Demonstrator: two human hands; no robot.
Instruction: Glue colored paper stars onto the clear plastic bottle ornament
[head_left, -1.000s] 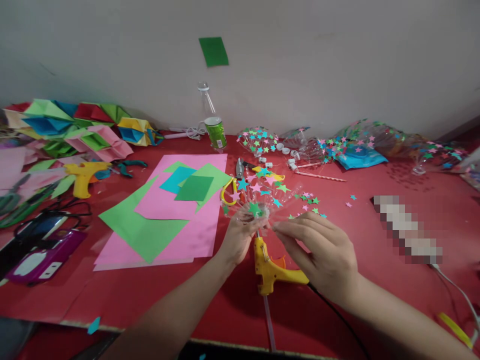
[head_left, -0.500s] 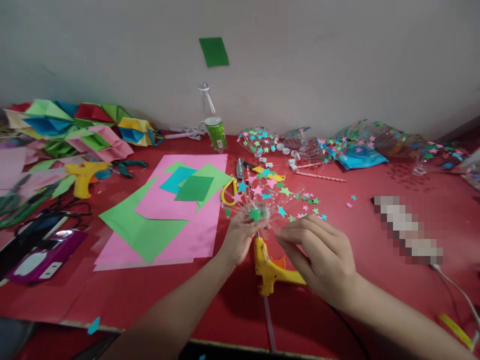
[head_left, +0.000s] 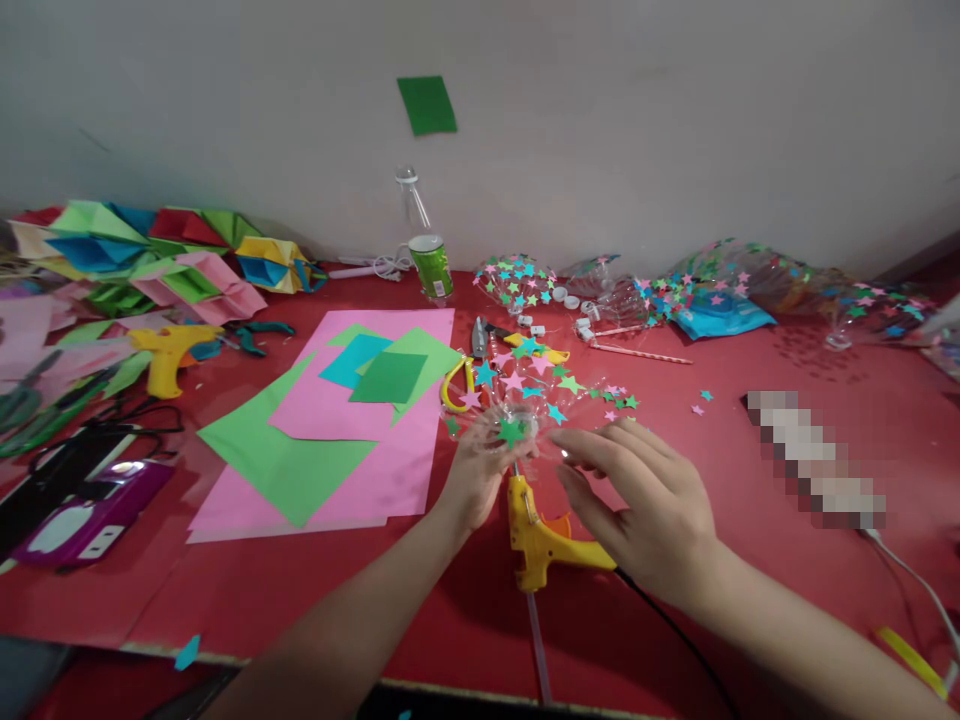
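My left hand [head_left: 471, 480] is closed round the base of a clear plastic bottle piece [head_left: 527, 425], cut into spreading strips. Paper stars in pink, blue and green cover the strips, and a green star [head_left: 513, 432] sits near its middle. Just right of it hovers my right hand [head_left: 652, 500], thumb and forefinger apart, with nothing visible between them. Under both hands a yellow glue gun [head_left: 531, 545] lies on the table, its nozzle partly hidden below the plastic piece and a clear glue stick [head_left: 538, 650] trailing from its back.
Loose paper stars [head_left: 611, 400] lie behind my right hand. Pink and green paper sheets [head_left: 300, 480] spread to the left, near a second yellow glue gun [head_left: 174, 355]. Along the wall stand a clear bottle [head_left: 431, 265] and star-covered plastic pieces [head_left: 516, 280]. A power strip [head_left: 814, 460] lies right.
My right hand's thumb and forefinger have moved apart, and the hand has shifted slightly. The plastic piece has tilted a little in my left hand, which stays in place.
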